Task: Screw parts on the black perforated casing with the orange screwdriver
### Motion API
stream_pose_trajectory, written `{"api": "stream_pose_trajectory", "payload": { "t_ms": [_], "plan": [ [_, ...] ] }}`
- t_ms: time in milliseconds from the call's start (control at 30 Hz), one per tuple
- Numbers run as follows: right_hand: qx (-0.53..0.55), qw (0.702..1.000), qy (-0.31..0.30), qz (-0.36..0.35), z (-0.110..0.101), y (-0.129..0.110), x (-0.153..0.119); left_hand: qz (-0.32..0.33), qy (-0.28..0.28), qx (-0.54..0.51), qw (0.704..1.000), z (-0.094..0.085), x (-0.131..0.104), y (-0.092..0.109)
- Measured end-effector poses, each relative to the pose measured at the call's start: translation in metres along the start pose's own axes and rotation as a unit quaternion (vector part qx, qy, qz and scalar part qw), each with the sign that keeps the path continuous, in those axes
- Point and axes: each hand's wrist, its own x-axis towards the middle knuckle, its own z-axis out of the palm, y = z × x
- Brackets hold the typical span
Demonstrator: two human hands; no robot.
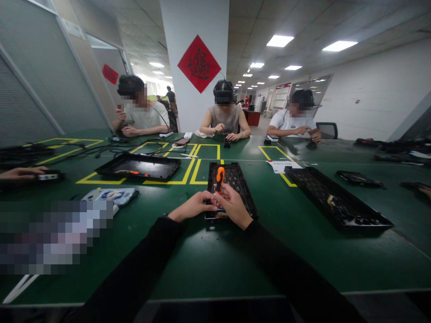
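Note:
An orange and black screwdriver [220,178] stands upright, handle up, over a black tray [247,190] on the green table. My right hand [234,204] is closed around the lower part of the screwdriver. Close against it on the left, my left hand [195,205] has its thumb and fingers pinched together; what they hold, if anything, is hidden between the hands. Both hands are over the near half of the tray, where many small pieces lie. The tip of the screwdriver is out of sight behind my fingers.
On the green table [215,269], a black tray [155,168] with another orange tool lies at left, and a long black tray [340,202] at right. A phone [114,196] is at near left. Three people sit opposite; other hands reach in at both sides.

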Motion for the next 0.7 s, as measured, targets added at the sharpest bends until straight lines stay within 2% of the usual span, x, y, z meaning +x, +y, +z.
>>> {"api": "stream_pose_trajectory", "payload": {
  "t_ms": [333,500,700],
  "plan": [
    [-0.029,1.000,-0.010,-0.009,-0.0020,-0.0037,-0.0005,-0.003,0.004,-0.008,1.000,0.0016,0.0016,-0.0042],
    [-0.053,0.998,0.012,-0.022,-0.0034,-0.0016,0.0003,0.001,0.000,0.017,1.000,-0.0024,0.0001,-0.0036],
    [-0.019,1.000,0.009,-0.005,-0.0012,0.0011,0.0006,0.010,-0.005,0.021,1.000,-0.0040,-0.0012,-0.0012]
  ]
}}
